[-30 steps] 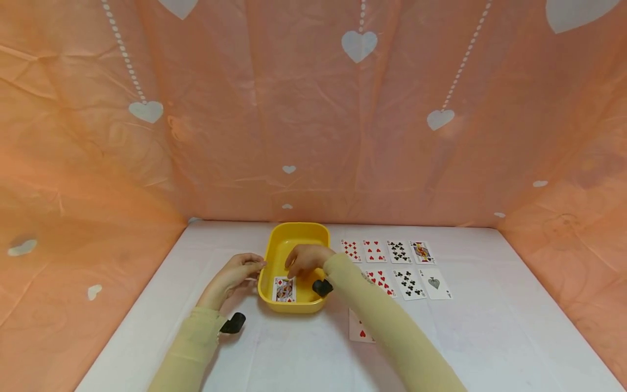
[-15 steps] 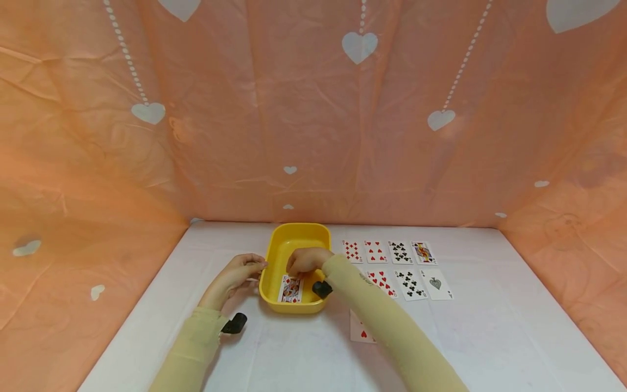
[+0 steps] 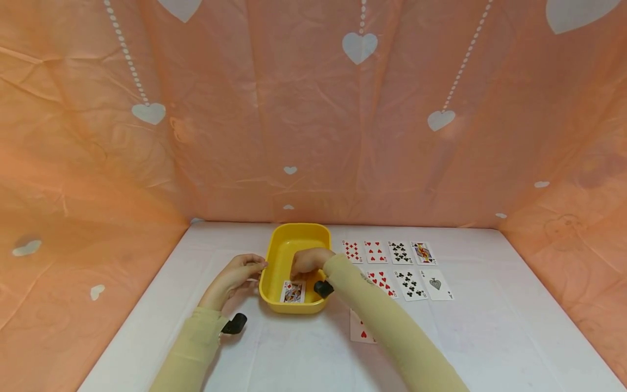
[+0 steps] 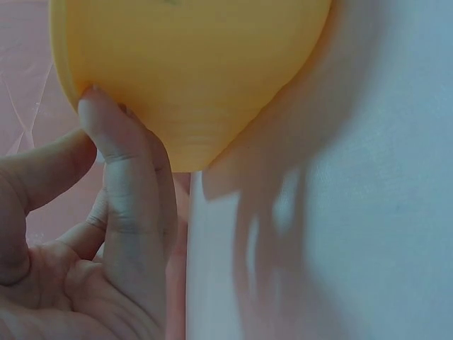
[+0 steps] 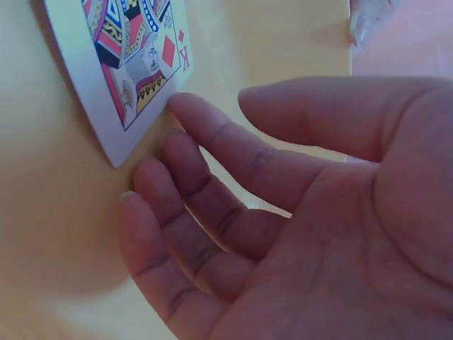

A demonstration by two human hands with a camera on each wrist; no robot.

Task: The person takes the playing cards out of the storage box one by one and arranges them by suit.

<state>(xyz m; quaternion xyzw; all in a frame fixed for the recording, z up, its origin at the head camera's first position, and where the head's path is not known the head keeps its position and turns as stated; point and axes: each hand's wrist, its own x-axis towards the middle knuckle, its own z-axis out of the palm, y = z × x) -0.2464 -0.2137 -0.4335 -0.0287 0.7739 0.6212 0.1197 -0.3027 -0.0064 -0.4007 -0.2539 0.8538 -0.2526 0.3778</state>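
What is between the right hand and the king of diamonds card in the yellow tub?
Nothing visible. The right hand is inside the yellow tub, and its fingertips reach the edge of the king of diamonds card, with only bare tub floor around them. The left hand touches the tub's outer wall, away from the card.

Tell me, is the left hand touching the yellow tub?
Touching. The left wrist view shows it: a fingertip of the left hand presses against the outer wall of the yellow tub, no gap between them.
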